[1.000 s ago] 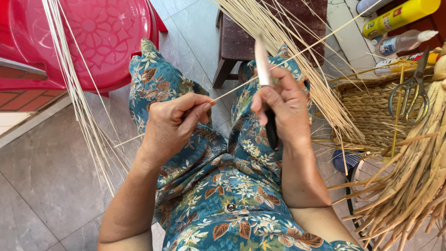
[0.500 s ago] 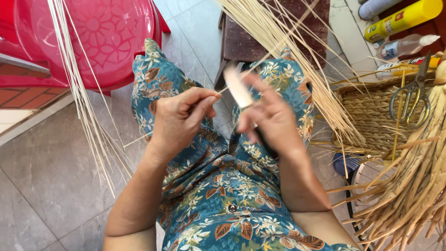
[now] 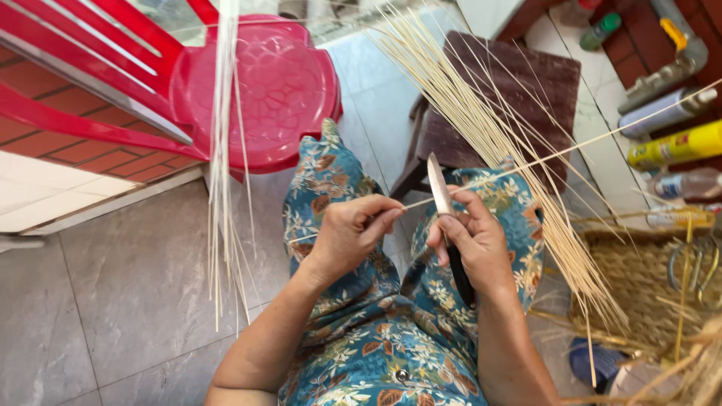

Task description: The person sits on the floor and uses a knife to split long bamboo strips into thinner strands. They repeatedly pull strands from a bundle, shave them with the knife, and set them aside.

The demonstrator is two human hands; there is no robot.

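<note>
Head view: nearest, the left hand (image 3: pixel 347 234) is pinching a thin straw strand (image 3: pixel 571 150) over the floral lap, the right hand (image 3: pixel 472 242) is gripping a knife (image 3: pixel 445 218) against it; grey floor tiles (image 3: pixel 135 286) are spreading left, a red plastic stool (image 3: pixel 259 90) standing farther off.

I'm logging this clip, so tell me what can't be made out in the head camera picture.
- Knife: the right hand covers most of its dark handle.
- Thin strip: its far end runs off the right edge, and the left hand fingers hide the pinched part.
- Woven basket: cut off at the right edge, contents unclear.
- Bottles: partly cut off at the right edge.
- Red chair: top and left cropped.
</note>
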